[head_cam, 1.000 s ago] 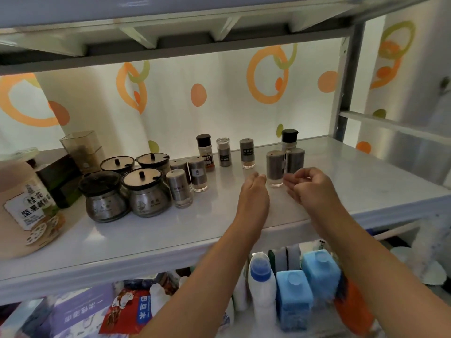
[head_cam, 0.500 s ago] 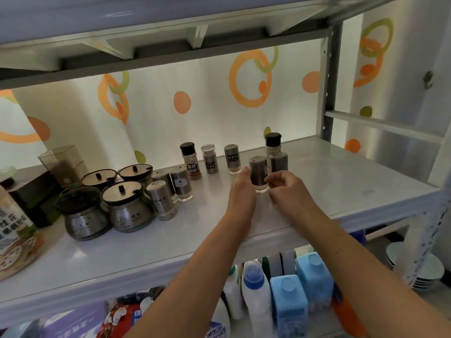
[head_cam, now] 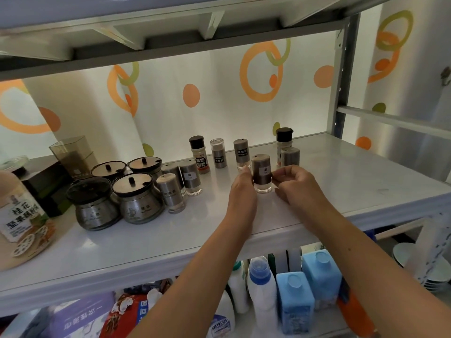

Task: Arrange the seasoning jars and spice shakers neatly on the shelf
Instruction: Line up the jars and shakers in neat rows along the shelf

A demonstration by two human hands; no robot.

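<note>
A steel spice shaker (head_cam: 261, 172) with a dark label stands upright on the white shelf (head_cam: 341, 181). My left hand (head_cam: 242, 191) touches its left side with fingertips, and my right hand (head_cam: 291, 181) pinches its right side. Behind it stand another steel shaker (head_cam: 290, 156) and a black-capped bottle (head_cam: 284, 137). Further left a row holds a pepper bottle (head_cam: 199, 154), a clear-topped shaker (head_cam: 218, 153) and a steel shaker (head_cam: 241, 152). Three more shakers (head_cam: 190, 176) and several round lidded seasoning jars (head_cam: 138, 198) are grouped at the left.
A large labelled tub (head_cam: 19, 215) stands at the far left, with a dark box (head_cam: 46, 189) and a smoky plastic container (head_cam: 73, 157) behind the jars. Below the shelf are cleaning bottles (head_cam: 262, 286) and blue cartons (head_cam: 295, 303). A grey upright post (head_cam: 341, 93) bounds the right side.
Both hands have closed in on the front steel shaker from either side. The right hand now pinches it. The camera view shifted slightly.
</note>
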